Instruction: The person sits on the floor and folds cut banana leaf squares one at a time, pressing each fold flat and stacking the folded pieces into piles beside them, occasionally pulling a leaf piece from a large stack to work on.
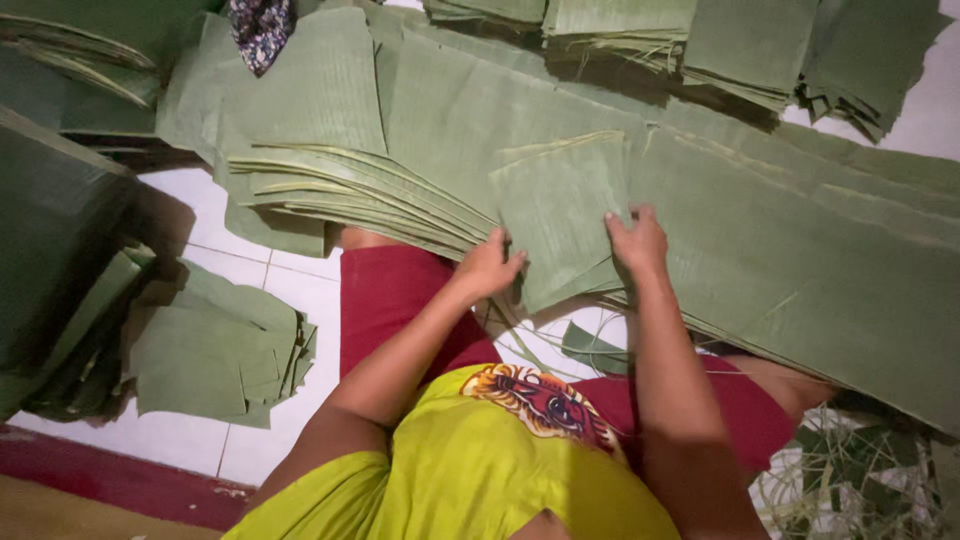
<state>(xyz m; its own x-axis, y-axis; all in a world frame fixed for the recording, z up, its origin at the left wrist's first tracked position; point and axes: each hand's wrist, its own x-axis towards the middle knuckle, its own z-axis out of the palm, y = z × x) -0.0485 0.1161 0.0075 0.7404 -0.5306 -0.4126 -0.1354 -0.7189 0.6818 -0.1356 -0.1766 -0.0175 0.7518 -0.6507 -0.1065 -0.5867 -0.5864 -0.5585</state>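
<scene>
Banana-leaf sheet (560, 215), squarish, matte green, finely ribbed; lying on top of long leaf strips (780, 260) spread over lap and floor. Left hand (487, 265) pinching sheet's lower left edge, fingers curled closed on it. Right hand (637, 240) pressed flat on sheet's right edge, fingers spread, nothing enclosed. Fanned stack of cut leaves (350, 190) just left of sheet. Smaller leaf pile (215, 350) on white tiled floor (290, 290). No containers; leaves stacked loose.

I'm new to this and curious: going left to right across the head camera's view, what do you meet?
Small leaf pile on the floor → left hand → square leaf piece → right hand → leaf scraps.
</scene>
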